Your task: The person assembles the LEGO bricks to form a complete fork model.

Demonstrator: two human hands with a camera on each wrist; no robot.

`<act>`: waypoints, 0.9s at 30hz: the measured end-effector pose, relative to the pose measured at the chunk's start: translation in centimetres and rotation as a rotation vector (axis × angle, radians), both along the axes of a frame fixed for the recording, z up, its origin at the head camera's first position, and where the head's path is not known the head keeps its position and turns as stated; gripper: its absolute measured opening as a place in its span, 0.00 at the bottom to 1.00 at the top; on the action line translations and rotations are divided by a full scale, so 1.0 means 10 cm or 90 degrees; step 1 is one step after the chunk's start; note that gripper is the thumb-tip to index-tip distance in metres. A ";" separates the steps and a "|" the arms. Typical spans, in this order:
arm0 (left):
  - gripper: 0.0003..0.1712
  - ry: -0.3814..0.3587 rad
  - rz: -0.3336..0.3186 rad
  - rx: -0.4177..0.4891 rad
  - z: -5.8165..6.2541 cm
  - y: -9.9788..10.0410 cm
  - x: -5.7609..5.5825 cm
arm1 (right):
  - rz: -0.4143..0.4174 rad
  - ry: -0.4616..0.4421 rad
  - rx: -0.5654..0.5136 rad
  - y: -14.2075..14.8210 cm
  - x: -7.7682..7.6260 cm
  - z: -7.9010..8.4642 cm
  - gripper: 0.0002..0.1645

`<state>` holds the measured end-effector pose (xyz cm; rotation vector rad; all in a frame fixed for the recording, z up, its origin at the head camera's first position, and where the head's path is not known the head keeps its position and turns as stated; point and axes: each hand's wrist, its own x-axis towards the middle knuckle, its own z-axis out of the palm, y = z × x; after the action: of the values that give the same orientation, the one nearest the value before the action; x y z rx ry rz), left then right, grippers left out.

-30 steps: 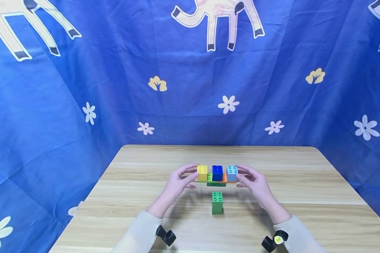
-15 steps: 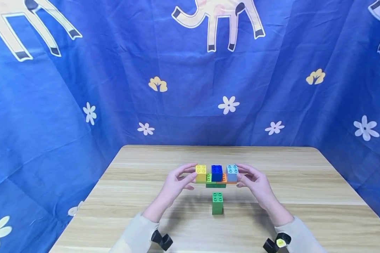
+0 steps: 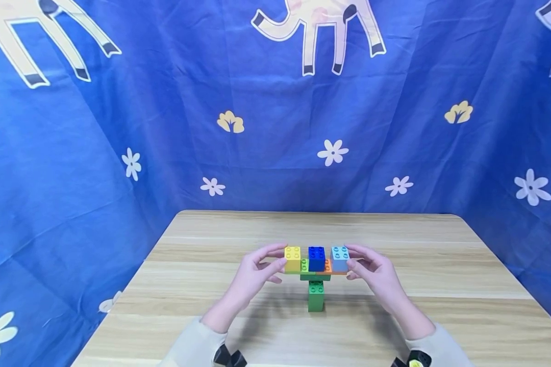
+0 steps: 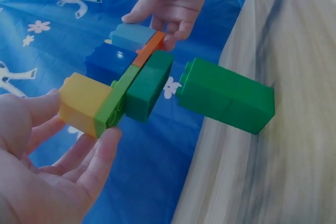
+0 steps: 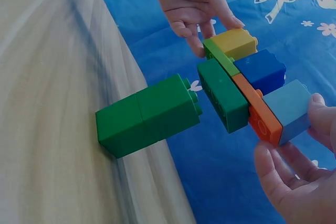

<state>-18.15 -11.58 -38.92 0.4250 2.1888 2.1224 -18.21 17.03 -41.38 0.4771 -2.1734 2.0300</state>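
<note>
Between both hands hangs a joined row of toy building bricks: a yellow brick (image 3: 292,262), a dark blue brick (image 3: 317,261) and a light blue brick (image 3: 340,261). Beneath them run a thin lime brick (image 4: 115,100) and a thin orange brick (image 5: 257,109), with a dark green brick (image 4: 149,86) under their middle. My left hand (image 3: 252,278) pinches the yellow and lime end. Gripped by my right hand (image 3: 381,278) is the light blue and orange end. Below, a green two-brick tower (image 3: 316,302) stands upright on the table; a gap separates its studs from the dark green brick.
The pale wooden table (image 3: 202,306) extends around the tower. A blue cloth (image 3: 275,127) with white flowers and animal figures hangs behind and beside it. Black wrist-camera mounts (image 3: 229,357) sit at the sleeves.
Both hands have brought the joined bricks nearer to me and toward the green tower, closing most of the gap seen in the head view. The tower has stayed in place.
</note>
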 end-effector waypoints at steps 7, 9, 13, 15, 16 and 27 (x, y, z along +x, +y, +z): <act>0.24 0.008 -0.017 -0.012 -0.03 0.00 0.02 | 0.007 0.007 -0.017 0.01 0.07 -0.01 0.24; 0.24 0.008 -0.022 -0.010 -0.04 0.00 0.03 | 0.009 0.008 -0.020 0.02 0.09 -0.02 0.23; 0.24 0.004 -0.024 -0.007 -0.06 0.01 0.05 | 0.012 0.009 -0.029 0.02 0.10 -0.04 0.23; 0.25 0.002 -0.021 -0.006 -0.06 0.01 0.07 | 0.015 0.010 -0.031 0.02 0.11 -0.06 0.24; 0.25 0.002 -0.020 -0.008 -0.07 0.01 0.08 | 0.017 0.010 -0.032 0.02 0.12 -0.06 0.24; 0.23 0.017 -0.023 -0.017 -0.07 0.00 0.14 | 0.023 0.010 -0.046 0.01 0.16 -0.09 0.23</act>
<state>-16.72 -11.57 -39.59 0.4913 2.2040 2.0780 -16.60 17.11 -42.24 0.5258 -2.0887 2.1078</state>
